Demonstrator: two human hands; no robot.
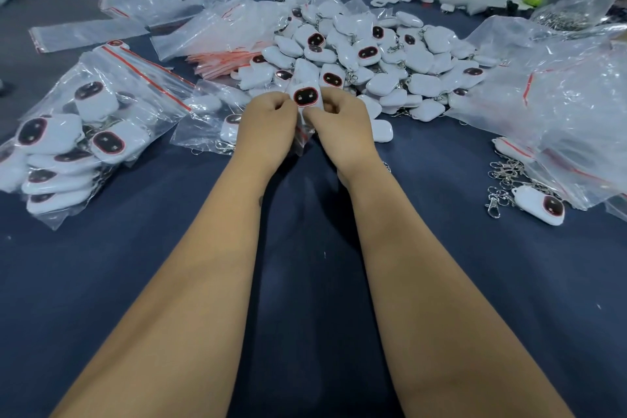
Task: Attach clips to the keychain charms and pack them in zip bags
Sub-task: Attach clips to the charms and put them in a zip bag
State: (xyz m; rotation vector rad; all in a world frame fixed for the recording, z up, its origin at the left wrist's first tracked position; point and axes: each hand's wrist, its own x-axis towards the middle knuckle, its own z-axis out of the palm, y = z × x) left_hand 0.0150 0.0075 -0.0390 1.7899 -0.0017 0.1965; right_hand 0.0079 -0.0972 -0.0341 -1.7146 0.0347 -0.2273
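Both hands, left [268, 119] and right [339, 119], pinching 1 bagged charm [305, 97] at 12 o'clock; light, rigid, slippery film, best gripped by edges.

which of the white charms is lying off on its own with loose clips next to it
The charm at the right edge of the table, face up, beside the scattered metal clips. The others sit in the central pile, in bags, or between the hands.

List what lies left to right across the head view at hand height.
Zip bag packed with charms → left hand → held charm → right hand → loose metal clips → lone charm.
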